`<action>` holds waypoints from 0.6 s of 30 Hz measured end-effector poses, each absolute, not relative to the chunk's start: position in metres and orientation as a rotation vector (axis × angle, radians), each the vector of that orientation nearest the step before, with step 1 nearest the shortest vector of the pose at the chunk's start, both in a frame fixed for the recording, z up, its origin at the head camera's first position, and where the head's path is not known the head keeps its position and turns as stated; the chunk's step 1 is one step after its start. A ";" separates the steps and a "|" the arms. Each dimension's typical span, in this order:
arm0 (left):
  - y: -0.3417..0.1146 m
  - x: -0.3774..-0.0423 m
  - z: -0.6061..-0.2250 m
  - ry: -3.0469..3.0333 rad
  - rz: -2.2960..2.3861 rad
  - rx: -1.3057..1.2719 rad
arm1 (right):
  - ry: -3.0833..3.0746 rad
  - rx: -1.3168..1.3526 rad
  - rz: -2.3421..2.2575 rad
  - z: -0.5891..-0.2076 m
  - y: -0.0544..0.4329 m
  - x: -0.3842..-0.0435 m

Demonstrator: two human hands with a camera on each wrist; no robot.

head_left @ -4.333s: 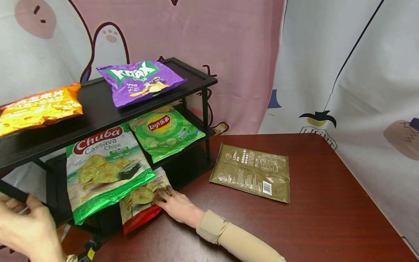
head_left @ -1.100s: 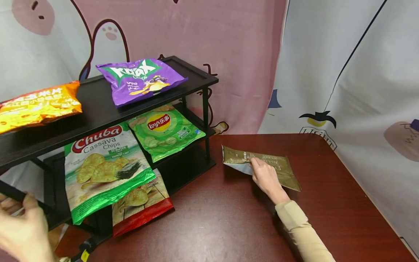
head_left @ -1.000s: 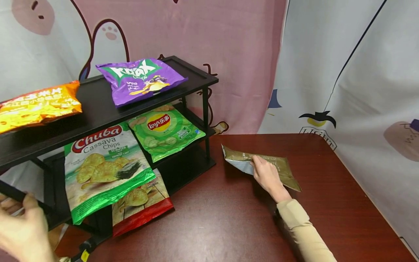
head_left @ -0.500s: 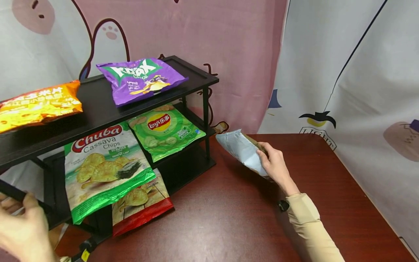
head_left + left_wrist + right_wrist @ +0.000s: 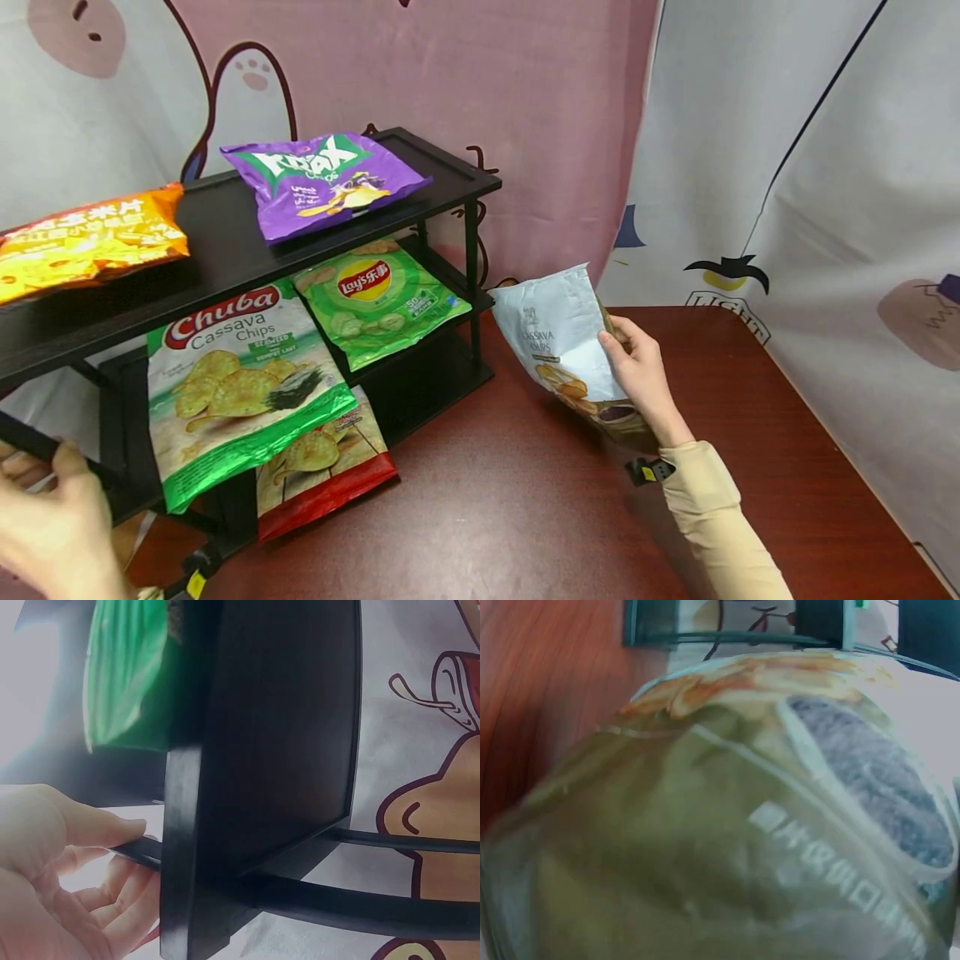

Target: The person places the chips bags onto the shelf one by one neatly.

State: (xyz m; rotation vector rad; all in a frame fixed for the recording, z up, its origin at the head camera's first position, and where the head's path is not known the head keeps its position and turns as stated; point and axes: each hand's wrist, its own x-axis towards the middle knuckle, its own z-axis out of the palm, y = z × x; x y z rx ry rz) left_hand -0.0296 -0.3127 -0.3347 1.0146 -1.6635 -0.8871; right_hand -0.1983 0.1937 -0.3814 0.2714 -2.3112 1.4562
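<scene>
In the head view my right hand [image 5: 641, 375] pinches the right edge of a cassava chips bag [image 5: 555, 325], pale blue above and olive below. It is tilted over the table, its printed front now facing the camera. The right wrist view is filled by the bag's olive lower part [image 5: 667, 862]; the fingers are out of sight there. At the far left, my left hand [image 5: 60, 517] grips a black post of the shelf rack [image 5: 225, 225]. Thumb and fingers curl round that thin post [image 5: 139, 851] in the left wrist view.
An orange snack bag [image 5: 90, 242] and a purple chips bag [image 5: 322, 187] lie on the top shelf. Below are a green-edged Chuba bag [image 5: 247, 392] and a green Lay's bag [image 5: 382, 308]. A red-edged chips bag [image 5: 322, 467] juts from the lowest level onto the table [image 5: 465, 533].
My right hand has left the red-edged bag, picked up the olive bag and turned it from its back to its pale blue front. The left hand stays on the post.
</scene>
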 end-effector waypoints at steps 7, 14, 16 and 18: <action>-0.314 -0.031 -0.337 -1.680 -0.849 1.017 | -2.180 0.200 1.849 -0.377 0.193 -0.195; -0.315 -0.031 -0.339 -1.678 -0.828 1.010 | -2.082 0.085 2.103 -0.384 0.201 -0.202; -0.315 -0.031 -0.338 -1.683 -0.825 1.015 | -2.127 0.050 2.087 -0.390 0.204 -0.205; -0.315 -0.031 -0.339 -1.691 -0.813 1.024 | -2.196 0.002 2.043 -0.398 0.208 -0.209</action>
